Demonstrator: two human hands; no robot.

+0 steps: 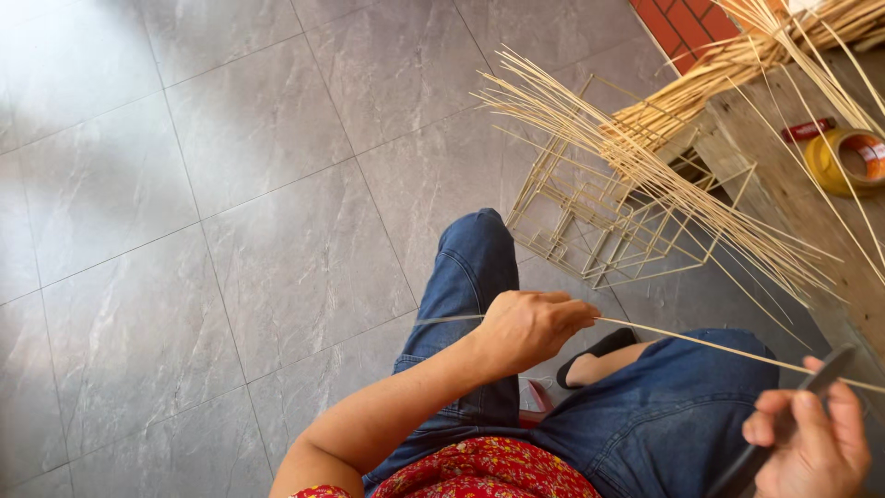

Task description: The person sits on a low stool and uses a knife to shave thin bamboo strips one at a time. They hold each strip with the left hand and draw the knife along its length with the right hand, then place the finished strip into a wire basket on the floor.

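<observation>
A seated person in blue jeans pinches a long, thin, pale bamboo strip (682, 337) in the closed fingers of the left hand (527, 327), the strip running across the lap to the right hand (811, 443) — curled shut around a dark, flat blade (784, 424) at the frame's lower right corner. Beyond the knees, a small open frame of pale sticks (599, 221) stands on the grey tiled floor (230, 184) under a fanned bundle of bamboo splints (664, 157) — a yellow tape roll (853, 159) lies on a wooden board, while bare floor spreads left.

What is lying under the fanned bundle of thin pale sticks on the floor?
Under the stick bundle lies a frame of square cells, built from thin sticks, resting on the grey tiled floor. Its right part is crossed by sticks and partly hidden.
</observation>
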